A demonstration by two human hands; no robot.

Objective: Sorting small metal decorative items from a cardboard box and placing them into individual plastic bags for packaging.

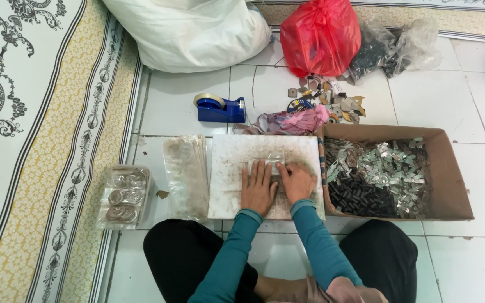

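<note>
Both my hands rest side by side on a worn white board (225, 151) that lies on the tiled floor in front of my crossed legs. My left hand (257, 188) lies flat with fingers spread, pressing down on a small clear plastic bag (269, 163). My right hand (297, 180) is beside it, fingers curled on the same bag's right part. What is inside the bag I cannot make out.
A cardboard box (450, 179) of small metal and black parts sits right of the board. Left of it lie a stack of clear bags (186, 174) and filled packets (124, 196). Behind are a blue tape dispenser (219, 108), red bag (320, 36), white sack (192, 31), scattered scraps (332, 101).
</note>
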